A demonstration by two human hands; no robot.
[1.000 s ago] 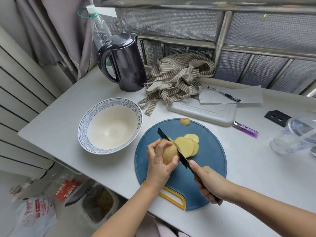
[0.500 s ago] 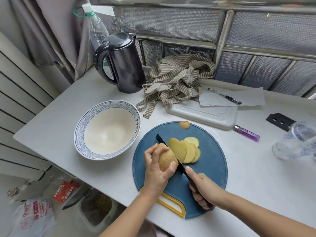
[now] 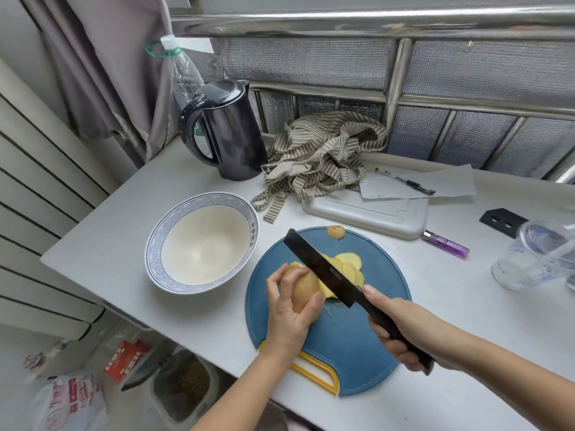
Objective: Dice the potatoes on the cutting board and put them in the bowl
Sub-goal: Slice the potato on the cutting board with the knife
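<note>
left hand (image 3: 287,309) curled round yellow-brown half potato (image 3: 303,287), steadying it on round blue plastic cutting board (image 3: 373,337) | right hand (image 3: 401,331) wrapped round handle of long black knife (image 3: 320,265), blade slanting across potato's cut end | pale round potato slices (image 3: 350,265) fanned just beyond | white blue-rimmed ceramic bowl (image 3: 155,244) just left of board

A white counter (image 3: 451,306) carries a dark electric kettle (image 3: 228,135) at eleven o'clock, upright, its handle turned left. Behind it, beside a grey curtain (image 3: 109,66), stands a clear plastic bottle (image 3: 182,73) with a green ring at the neck. At twelve o'clock a striped cloth (image 3: 323,154) lies crumpled, overlapping the left end of a white rectangular tray (image 3: 367,213). A sheet of paper (image 3: 448,183) rests partly on the tray's far edge, with a black pen (image 3: 404,181) lying on it. At two o'clock a purple lighter (image 3: 445,244) lies just beside the tray. Near three o'clock are a black plate with two holes (image 3: 502,221) and a clear plastic cup (image 3: 535,256). At seven o'clock, on the floor, are a red packet (image 3: 127,359), a printed bag (image 3: 68,402) and an open bin (image 3: 180,384).
</note>
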